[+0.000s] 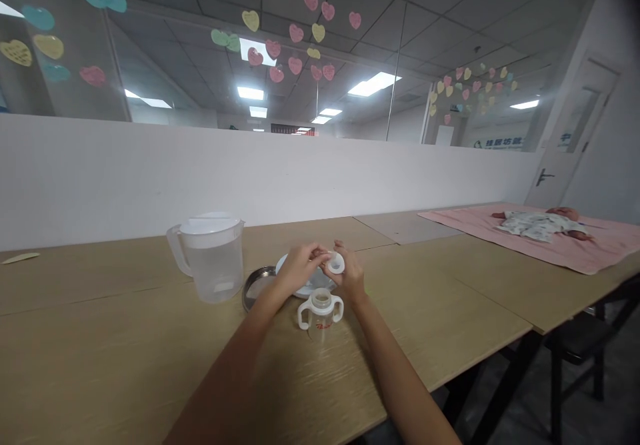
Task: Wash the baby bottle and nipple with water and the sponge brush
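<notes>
Just above the table, my right hand (353,275) is curled around a white ring-shaped bottle cap (336,263), its round opening facing me. My left hand (299,270) reaches in from the left, fingers pinched together at the cap's edge; what lies under those fingertips is partly hidden. Below both hands stands a small clear baby bottle (321,313), upright and uncapped, with two white side handles and red print. Behind the hands is a white dish (305,291), partly covered by my left hand. A round metal tray (250,298) sits beside it, near my left forearm.
A clear lidded pitcher (218,258) holding water stands to the left. At the far right, a baby doll (537,225) in a patterned outfit lies on a pink cloth (465,218). A black stool (580,338) is below the right table edge. A white wall (150,178) runs behind the tables.
</notes>
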`<state>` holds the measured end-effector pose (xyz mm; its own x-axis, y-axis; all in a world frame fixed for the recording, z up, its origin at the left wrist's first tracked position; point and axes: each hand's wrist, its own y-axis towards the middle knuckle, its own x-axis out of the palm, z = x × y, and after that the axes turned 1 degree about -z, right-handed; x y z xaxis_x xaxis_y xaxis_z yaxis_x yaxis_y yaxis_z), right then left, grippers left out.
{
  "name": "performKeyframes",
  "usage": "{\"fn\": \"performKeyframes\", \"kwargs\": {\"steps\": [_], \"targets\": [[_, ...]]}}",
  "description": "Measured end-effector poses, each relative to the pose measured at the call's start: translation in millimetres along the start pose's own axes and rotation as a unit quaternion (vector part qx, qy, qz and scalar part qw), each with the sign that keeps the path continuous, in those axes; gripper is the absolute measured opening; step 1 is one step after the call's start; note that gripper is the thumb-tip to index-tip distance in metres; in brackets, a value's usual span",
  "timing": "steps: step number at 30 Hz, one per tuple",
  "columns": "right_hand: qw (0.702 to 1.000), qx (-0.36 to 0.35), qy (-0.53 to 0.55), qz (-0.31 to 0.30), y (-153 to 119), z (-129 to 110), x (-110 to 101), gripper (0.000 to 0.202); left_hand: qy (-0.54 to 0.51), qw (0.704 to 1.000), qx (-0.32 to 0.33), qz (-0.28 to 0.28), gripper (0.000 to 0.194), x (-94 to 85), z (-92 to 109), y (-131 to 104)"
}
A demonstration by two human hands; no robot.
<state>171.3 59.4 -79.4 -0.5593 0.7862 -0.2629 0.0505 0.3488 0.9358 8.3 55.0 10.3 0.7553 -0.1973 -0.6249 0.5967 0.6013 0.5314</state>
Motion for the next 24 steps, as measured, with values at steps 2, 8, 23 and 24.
{"fn": "performKeyframes", "kwargs": {"steps": [2, 8, 23, 24], "targets": [[1.000, 0.006, -0.008, 0.009, -1, -1, 1, 0.033, -0.029, 0.999, -0.014, 0.004, 0.028, -10.8, -11, 1], [0.989, 0.144, -0.027, 0.022, -9, 14, 5, 0.033, 0.165, 0.984, -0.072, -0.012, 0.025, -19.0, -56, -10], [0.975, 0.219, 0.014, -0.039, -20, 17, 15, 0.043, 0.178, 0.976, -0.090, 0.090, 0.036, -65.7, -39, -14], [0.975, 0.217, 0.016, -0.048, -20, 16, 15, 0.041, 0.193, 0.965, -0.079, 0.157, 0.035, -81.1, -34, -16]]}}
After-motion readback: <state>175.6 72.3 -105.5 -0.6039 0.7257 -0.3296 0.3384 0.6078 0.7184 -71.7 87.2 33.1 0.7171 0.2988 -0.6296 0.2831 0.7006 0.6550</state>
